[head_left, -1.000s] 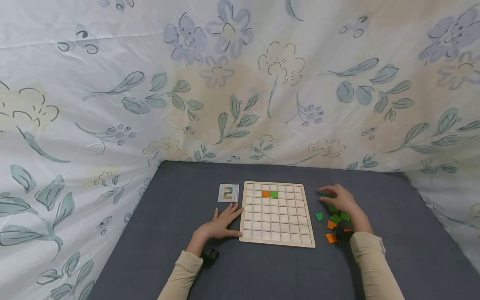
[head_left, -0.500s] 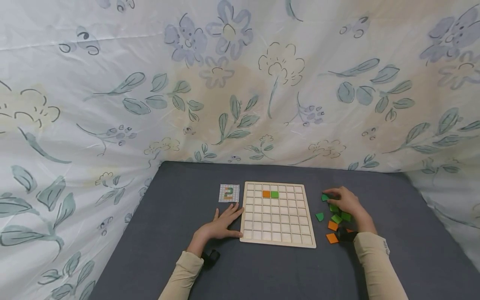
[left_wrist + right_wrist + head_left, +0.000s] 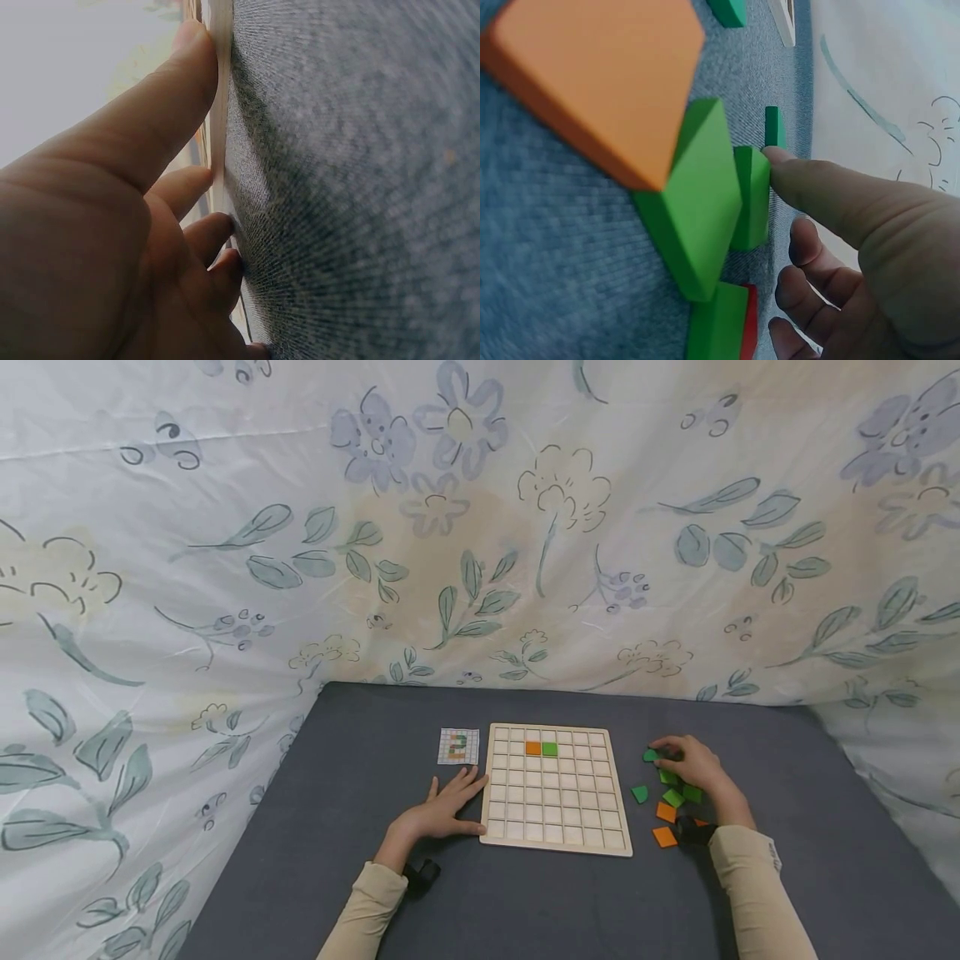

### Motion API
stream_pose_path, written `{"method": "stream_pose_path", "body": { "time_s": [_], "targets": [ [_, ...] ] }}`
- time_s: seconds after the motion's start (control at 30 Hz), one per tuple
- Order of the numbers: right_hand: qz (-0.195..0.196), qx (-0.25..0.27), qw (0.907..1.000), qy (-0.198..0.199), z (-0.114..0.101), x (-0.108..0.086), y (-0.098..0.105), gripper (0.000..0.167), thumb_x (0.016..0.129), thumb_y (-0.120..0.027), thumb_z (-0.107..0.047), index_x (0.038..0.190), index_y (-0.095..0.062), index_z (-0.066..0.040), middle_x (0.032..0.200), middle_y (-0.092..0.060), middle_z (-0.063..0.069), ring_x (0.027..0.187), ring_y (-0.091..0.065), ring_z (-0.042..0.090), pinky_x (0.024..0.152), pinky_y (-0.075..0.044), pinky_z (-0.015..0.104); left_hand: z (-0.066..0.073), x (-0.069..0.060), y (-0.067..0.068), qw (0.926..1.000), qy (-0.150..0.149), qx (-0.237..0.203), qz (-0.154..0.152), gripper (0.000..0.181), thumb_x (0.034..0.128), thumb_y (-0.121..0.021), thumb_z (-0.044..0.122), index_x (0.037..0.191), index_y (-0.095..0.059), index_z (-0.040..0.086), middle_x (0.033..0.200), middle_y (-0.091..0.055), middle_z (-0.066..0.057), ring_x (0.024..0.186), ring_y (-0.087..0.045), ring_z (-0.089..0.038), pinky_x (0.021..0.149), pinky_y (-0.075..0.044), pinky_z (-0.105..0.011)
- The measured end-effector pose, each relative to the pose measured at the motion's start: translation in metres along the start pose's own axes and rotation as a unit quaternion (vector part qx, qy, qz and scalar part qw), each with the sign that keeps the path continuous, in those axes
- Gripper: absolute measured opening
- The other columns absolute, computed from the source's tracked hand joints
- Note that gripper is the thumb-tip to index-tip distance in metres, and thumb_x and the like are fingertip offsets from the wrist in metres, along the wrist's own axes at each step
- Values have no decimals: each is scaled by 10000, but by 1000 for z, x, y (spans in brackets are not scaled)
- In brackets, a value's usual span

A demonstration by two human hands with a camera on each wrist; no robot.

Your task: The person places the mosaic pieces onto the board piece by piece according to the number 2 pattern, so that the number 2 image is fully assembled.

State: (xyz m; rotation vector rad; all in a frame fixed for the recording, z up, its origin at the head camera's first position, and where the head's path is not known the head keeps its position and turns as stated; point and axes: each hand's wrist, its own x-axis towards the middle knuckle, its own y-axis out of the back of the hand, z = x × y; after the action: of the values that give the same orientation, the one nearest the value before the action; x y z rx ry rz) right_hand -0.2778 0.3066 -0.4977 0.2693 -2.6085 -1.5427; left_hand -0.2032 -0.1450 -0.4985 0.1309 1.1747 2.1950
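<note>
A wooden grid board (image 3: 517,790) lies on the table, with an orange square tile (image 3: 532,748) and a light green square tile (image 3: 550,749) side by side in its upper part. My left hand (image 3: 441,808) spreads its fingers against the board's left edge; the left wrist view shows thumb (image 3: 169,90) and fingertips touching that edge. To the right of the board, my right hand (image 3: 693,764) has thumb and forefinger at a dark green tile (image 3: 650,756), pinching it on the table. In the right wrist view that tile (image 3: 774,126) stands just beyond the thumb tip; the forefinger is hidden.
Below the right hand lie loose light green tiles (image 3: 672,797) and orange tiles (image 3: 664,837), with another dark green tile (image 3: 639,794) nearer the board. A small pattern card (image 3: 458,747) sits left of the board. A flowered cloth (image 3: 480,568) hangs behind the table.
My right hand has moved slightly right and down, and its thumb and forefinger have closed on the dark green tile. My left hand stays at the board's edge.
</note>
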Motion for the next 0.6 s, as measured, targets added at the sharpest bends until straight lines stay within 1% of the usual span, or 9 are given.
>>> {"method": "stream_pose_path", "body": {
  "time_s": [0.2, 0.23, 0.4, 0.43, 0.47, 0.6],
  "targets": [
    [74, 142, 9999, -54, 0, -4, 0, 298, 851, -672, -198, 1105, -648, -45, 884, -557, 129, 778, -495, 261, 636, -314, 419, 0, 0, -1, 10000, -2, 19, 21, 817, 864, -617, 432, 1503, -174, 181, 1560, -67, -108, 1433, 4, -314, 1060, 73, -654],
    [198, 128, 9997, -32, 0, -4, -1, 285, 844, -683, -220, 1079, -658, -63, 862, -552, 105, 757, -488, 234, 622, -302, 398, 0, 0, -1, 10000, -1, 18, 25, 817, 864, -618, 432, 1503, -175, 181, 1559, -68, -107, 1433, 4, -313, 1060, 73, -654],
    [229, 137, 9996, -79, 1, -3, -2, 292, 850, -679, -251, 1071, -658, -62, 834, -538, 74, 731, -465, 209, 626, -275, 381, -1, 0, -1, 10000, 12, 25, 30, 816, 865, -617, 432, 1503, -174, 183, 1560, -68, -105, 1434, 3, -309, 1061, 75, -651],
    [220, 121, 9996, -104, 1, -2, -2, 294, 852, -678, -251, 1073, -657, -59, 830, -539, 71, 726, -462, 206, 628, -270, 379, -1, 0, -1, 10000, 10, 22, 30, 816, 865, -617, 432, 1503, -174, 184, 1559, -68, -105, 1434, 2, -309, 1061, 75, -651],
    [109, 143, 9997, -151, 1, -2, -2, 304, 861, -667, -238, 1092, -648, -41, 843, -541, 83, 738, -464, 222, 639, -273, 390, -1, 0, -1, 10000, 12, 21, 29, 815, 865, -617, 432, 1503, -174, 183, 1559, -67, -106, 1434, 2, -309, 1061, 76, -651],
    [131, 109, 9996, -230, -1, -1, -2, 315, 863, -665, -258, 1086, -649, -37, 835, -541, 76, 731, -458, 217, 638, -267, 382, -1, 1, -1, 10000, 8, 17, 33, 813, 866, -616, 431, 1503, -176, 183, 1559, -68, -106, 1433, 2, -309, 1061, 79, -650]
  ]
}}
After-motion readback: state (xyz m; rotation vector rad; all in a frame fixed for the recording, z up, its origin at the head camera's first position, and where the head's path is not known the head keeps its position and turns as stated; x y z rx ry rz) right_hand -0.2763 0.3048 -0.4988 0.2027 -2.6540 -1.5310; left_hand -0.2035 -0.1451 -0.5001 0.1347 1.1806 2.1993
